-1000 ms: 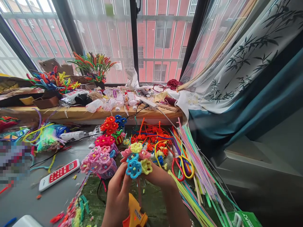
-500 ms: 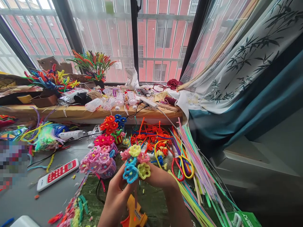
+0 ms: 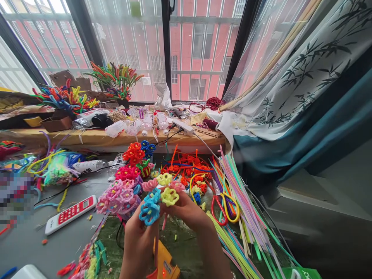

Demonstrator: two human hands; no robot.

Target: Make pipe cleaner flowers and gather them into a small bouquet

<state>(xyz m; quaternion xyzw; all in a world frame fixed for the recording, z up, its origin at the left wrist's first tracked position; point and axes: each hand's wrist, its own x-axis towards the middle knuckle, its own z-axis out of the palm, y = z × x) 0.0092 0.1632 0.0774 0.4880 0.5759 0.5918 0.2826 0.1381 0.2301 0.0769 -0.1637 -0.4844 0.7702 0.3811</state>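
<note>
Between my two hands is a bunch of pipe-cleaner flowers. Its blue flowers (image 3: 150,207) stand above my left hand (image 3: 138,232), whose fingers close round their stems. Yellow flowers (image 3: 170,197) and pink ones (image 3: 150,185) lean toward my right hand (image 3: 188,213), closed on that side of the bunch. The fingertips are partly hidden behind the blooms. Pinkish stems hang below the hands. Under them lies a yellow-orange glue gun (image 3: 166,265) with a small red light, partly covered by my left forearm. Just left of the bunch stands a pot of pink pipe-cleaner flowers (image 3: 119,195).
Right of my hands lie scissors (image 3: 222,209) with red and yellow handles and a long bundle of pipe cleaners (image 3: 244,197). Orange pipe-cleaner pieces (image 3: 186,166) are heaped behind. A white-and-red remote-like device (image 3: 71,215) lies left. Bottles (image 3: 116,128) line the windowsill.
The bunch has spread apart: the blue flowers moved left and tilted with my left hand, while the yellow ones shifted up and stay by my right hand. The view has turned slightly.
</note>
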